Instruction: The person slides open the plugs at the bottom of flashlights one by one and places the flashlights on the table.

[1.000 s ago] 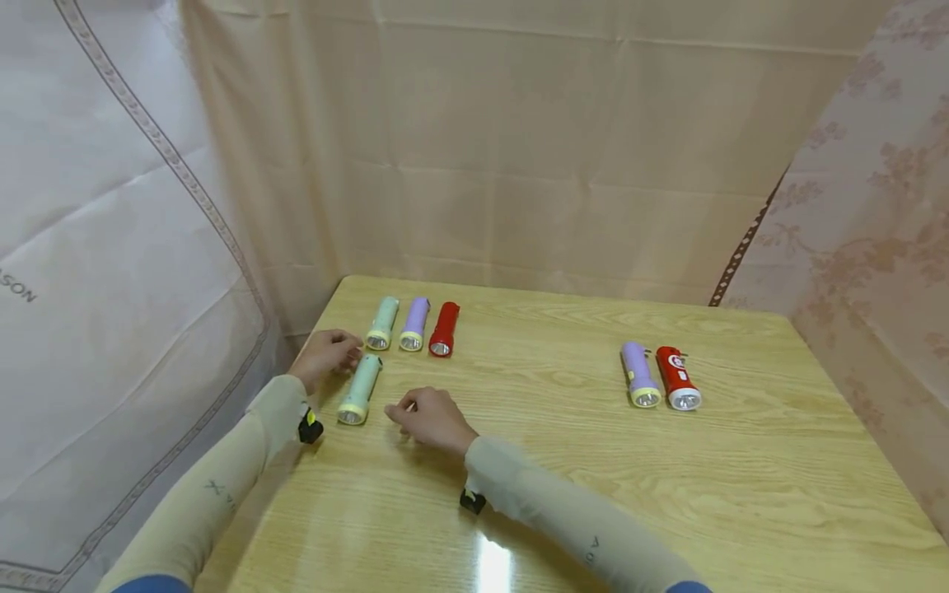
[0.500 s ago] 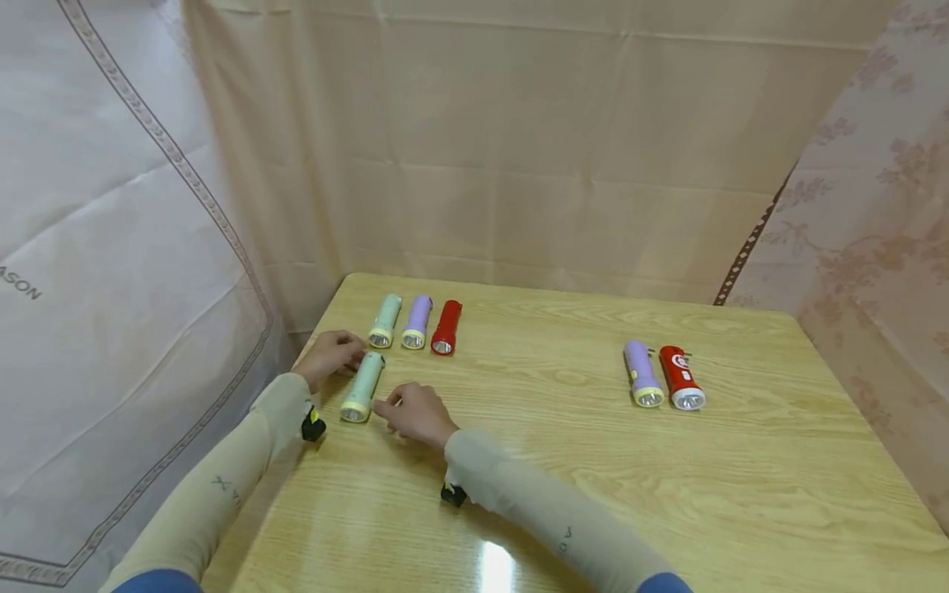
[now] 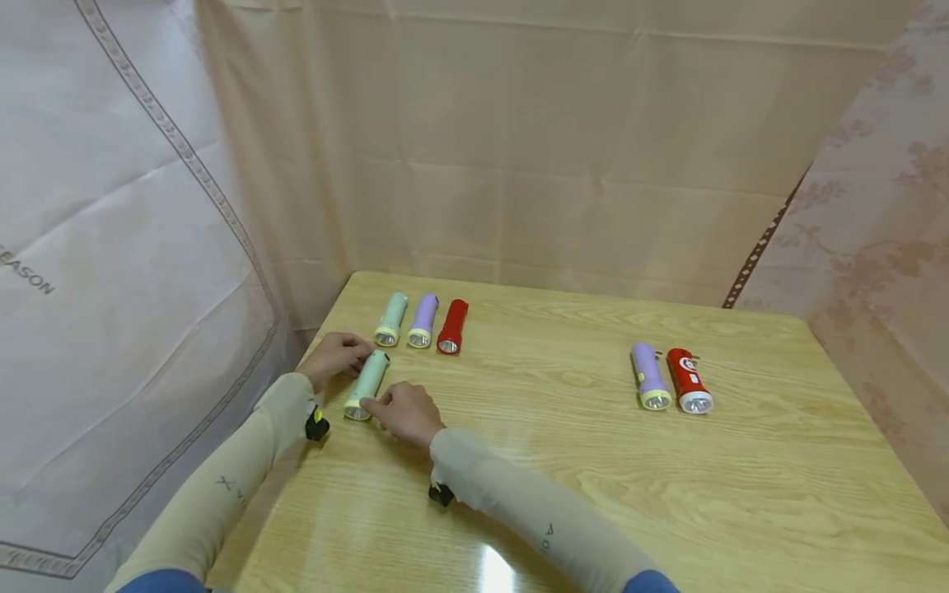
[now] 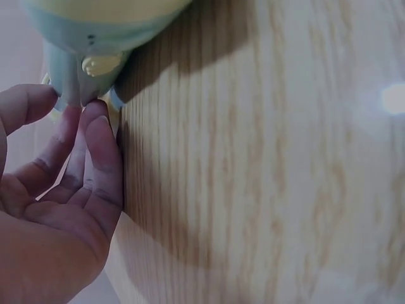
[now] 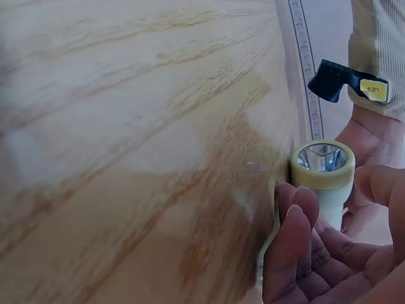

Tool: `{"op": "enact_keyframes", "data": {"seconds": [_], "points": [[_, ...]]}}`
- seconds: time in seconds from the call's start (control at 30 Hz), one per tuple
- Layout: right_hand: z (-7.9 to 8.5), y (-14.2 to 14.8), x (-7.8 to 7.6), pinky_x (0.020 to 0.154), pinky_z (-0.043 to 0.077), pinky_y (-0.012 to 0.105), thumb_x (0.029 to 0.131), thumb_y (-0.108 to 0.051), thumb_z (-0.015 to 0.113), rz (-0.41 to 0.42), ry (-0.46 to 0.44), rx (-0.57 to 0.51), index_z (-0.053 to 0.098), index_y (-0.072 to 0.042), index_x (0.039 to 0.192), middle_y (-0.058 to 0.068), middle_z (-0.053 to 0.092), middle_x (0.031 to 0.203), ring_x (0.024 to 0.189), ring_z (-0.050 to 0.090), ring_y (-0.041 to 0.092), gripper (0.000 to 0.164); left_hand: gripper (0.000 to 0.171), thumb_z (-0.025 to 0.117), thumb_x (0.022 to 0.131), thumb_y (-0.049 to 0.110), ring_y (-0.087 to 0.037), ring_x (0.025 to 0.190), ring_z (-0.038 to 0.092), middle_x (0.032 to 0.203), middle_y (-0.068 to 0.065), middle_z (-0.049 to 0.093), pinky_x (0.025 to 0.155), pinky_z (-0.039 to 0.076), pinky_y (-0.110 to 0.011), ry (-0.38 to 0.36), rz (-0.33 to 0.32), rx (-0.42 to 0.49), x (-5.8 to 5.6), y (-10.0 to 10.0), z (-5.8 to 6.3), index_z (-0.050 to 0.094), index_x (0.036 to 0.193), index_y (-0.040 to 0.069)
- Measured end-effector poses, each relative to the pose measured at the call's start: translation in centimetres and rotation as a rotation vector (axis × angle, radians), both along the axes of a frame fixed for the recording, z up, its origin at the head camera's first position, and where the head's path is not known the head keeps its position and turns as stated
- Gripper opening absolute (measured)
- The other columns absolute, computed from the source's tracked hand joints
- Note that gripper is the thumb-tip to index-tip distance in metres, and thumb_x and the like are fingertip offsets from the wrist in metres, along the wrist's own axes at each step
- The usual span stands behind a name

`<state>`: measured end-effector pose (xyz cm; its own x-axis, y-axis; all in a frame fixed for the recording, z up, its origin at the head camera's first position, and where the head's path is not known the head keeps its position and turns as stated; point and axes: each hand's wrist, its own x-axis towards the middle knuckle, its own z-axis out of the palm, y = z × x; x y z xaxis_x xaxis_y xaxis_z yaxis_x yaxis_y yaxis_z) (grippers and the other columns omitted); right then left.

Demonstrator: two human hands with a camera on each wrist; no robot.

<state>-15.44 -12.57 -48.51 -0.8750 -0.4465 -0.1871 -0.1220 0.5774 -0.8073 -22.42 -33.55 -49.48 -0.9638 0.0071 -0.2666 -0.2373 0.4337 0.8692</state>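
A mint-green flashlight [image 3: 368, 381] with a pale yellow head lies on the table at the left, lens toward me. Beside its tail is my left hand [image 3: 335, 357], fingers loosely bent; in the left wrist view its thumb and fingertips are at the tail, and contact is unclear. My right hand [image 3: 406, 412] pinches the yellow head, thumb over it and fingers along the right side. The right wrist view shows the flashlight's lens [image 5: 324, 157] between that thumb and the fingers. Just behind lie another mint flashlight [image 3: 391, 319], a purple flashlight [image 3: 423, 321] and a red flashlight [image 3: 453, 327] in a row.
Farther right on the wooden table [image 3: 563, 469] lie a second purple flashlight [image 3: 650, 375] and a red one with a white head [image 3: 689, 379]. A beige curtain [image 3: 519, 148] hangs behind the table, with patterned cloth on both sides.
My right hand has moved left to the head of the near mint flashlight and taken hold of it. The left hand stays by the tail. The view has shifted slightly.
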Motion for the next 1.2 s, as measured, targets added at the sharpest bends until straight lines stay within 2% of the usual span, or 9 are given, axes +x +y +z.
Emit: {"op": "enact_keyframes", "data": {"seconds": [0.33,0.53,0.67,0.9,1.07,1.2], "points": [[-0.7,-0.2,-0.7,0.042,0.042,0.027,0.098,-0.044,0.069,-0.003,-0.058,-0.038,0.072,-0.013,0.087,0.002,0.069,0.070,0.049,0.053,0.012,0.033,0.041,0.061,0.106,0.028,-0.019,0.091,0.066,0.110,-0.013,0.069,0.080,0.058,-0.032,-0.012,-0.056,-0.002,0.2,-0.1,-0.2,0.064,0.130,-0.006],[-0.6,0.1,-1.1,0.045,0.044,0.025,0.099,-0.038,0.069,0.008,-0.073,-0.060,0.073,-0.010,0.095,0.002,0.071,0.074,0.054,0.057,0.014,0.029,0.049,0.068,0.101,0.034,-0.023,0.099,0.067,0.122,-0.016,0.066,0.082,0.059,-0.035,-0.043,-0.122,0.016,0.5,0.1,0.2,0.061,0.133,-0.003],[-0.4,0.1,-1.0,0.046,0.044,0.026,0.099,-0.038,0.069,0.028,-0.068,-0.053,0.072,-0.010,0.094,0.001,0.069,0.073,0.054,0.058,0.014,0.030,0.052,0.069,0.101,0.035,-0.025,0.102,0.067,0.128,-0.019,0.064,0.082,0.060,-0.037,-0.065,-0.141,-0.004,0.6,0.1,0.5,0.059,0.137,-0.001],[-0.2,0.0,-0.6,0.044,0.042,0.027,0.100,-0.048,0.066,0.039,-0.088,-0.044,0.070,-0.012,0.089,0.004,0.069,0.074,0.051,0.052,0.014,0.038,0.044,0.066,0.103,0.032,-0.023,0.095,0.069,0.114,-0.015,0.069,0.079,0.061,-0.037,-0.075,-0.133,-0.016,0.8,0.2,0.7,0.062,0.131,-0.002],[-0.1,-0.3,-0.4,0.040,0.038,0.027,0.097,-0.053,0.067,0.022,-0.089,-0.030,0.071,-0.008,0.080,0.008,0.068,0.066,0.044,0.048,0.014,0.048,0.044,0.065,0.103,0.031,-0.023,0.091,0.070,0.108,-0.015,0.071,0.077,0.061,-0.037,-0.068,-0.132,0.000,1.1,0.4,1.0,0.063,0.129,-0.005],[-0.1,-0.4,-0.3,0.038,0.035,0.027,0.096,-0.052,0.068,-0.001,-0.085,-0.022,0.068,-0.008,0.073,0.006,0.063,0.057,0.041,0.045,0.014,0.050,0.045,0.063,0.104,0.029,-0.023,0.091,0.071,0.107,-0.016,0.072,0.077,0.061,-0.037,-0.063,-0.134,0.004,1.2,0.7,1.0,0.062,0.129,-0.008]]}}
